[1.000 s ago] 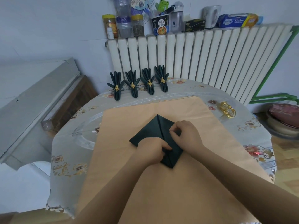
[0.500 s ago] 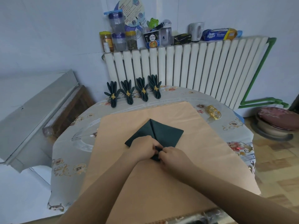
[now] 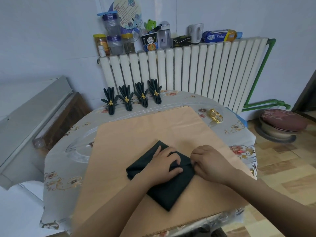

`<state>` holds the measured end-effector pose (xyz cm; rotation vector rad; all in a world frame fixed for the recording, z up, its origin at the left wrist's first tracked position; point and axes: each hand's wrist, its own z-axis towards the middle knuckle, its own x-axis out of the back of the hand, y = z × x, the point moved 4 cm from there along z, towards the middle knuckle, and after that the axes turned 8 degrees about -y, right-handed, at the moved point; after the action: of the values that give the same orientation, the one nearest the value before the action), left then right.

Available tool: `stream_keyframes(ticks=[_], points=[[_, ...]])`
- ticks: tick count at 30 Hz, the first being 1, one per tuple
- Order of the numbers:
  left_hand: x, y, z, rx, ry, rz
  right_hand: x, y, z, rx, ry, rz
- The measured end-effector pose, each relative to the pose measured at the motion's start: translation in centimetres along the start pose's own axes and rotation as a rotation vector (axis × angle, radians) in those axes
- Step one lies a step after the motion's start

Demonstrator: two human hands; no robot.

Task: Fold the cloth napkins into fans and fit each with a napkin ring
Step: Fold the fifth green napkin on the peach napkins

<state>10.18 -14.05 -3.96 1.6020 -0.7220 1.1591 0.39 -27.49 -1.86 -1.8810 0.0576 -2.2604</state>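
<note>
Dark green folded cloth napkin (image 3: 168, 190) lying flat on a peach rectangular cloth mat (image 3: 136, 134) at the middle of the desk (image 3: 59, 168). Left hand (image 3: 163, 165) pressing down on it, fingers spread and fairly straight. Right hand (image 3: 209, 162) pinching its right edge with curled fingers. Farther back, four finished dark green fan napkins with gold rings (image 3: 131, 98) in a row; loose gold napkin rings (image 3: 215, 116) well apart, right of the mat.
</note>
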Motion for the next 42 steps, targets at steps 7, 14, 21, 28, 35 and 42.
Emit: stream_keyframes(ticks=[7, 14, 21, 28, 35, 42], points=[[-0.7, -0.2, -0.5, 0.109, -0.073, 0.067, -5.4, -1.2, 0.7, -0.128, -0.184, 0.097], [-0.7, -3.4, -5.0, 0.457, -0.066, 0.233, -5.1, -1.6, 0.6, -0.148, -0.230, -0.025], [-0.6, -4.3, -7.6, 0.438, -0.028, 0.154, -5.3, -1.3, 0.7, -0.129, -0.205, 0.000], [-0.6, -4.2, -7.2, 0.326, 0.014, 0.294, -4.1, -1.7, 1.0, -0.134, -0.104, -0.033], [0.1, -1.9, -7.1, 0.074, 0.039, -0.071, -3.5, -2.5, 1.2, 0.039, 0.067, 0.182], [0.3, -2.2, -8.0, 0.068, 0.083, -0.257, -2.0, -1.4, 0.3, 0.095, -0.073, 0.363]])
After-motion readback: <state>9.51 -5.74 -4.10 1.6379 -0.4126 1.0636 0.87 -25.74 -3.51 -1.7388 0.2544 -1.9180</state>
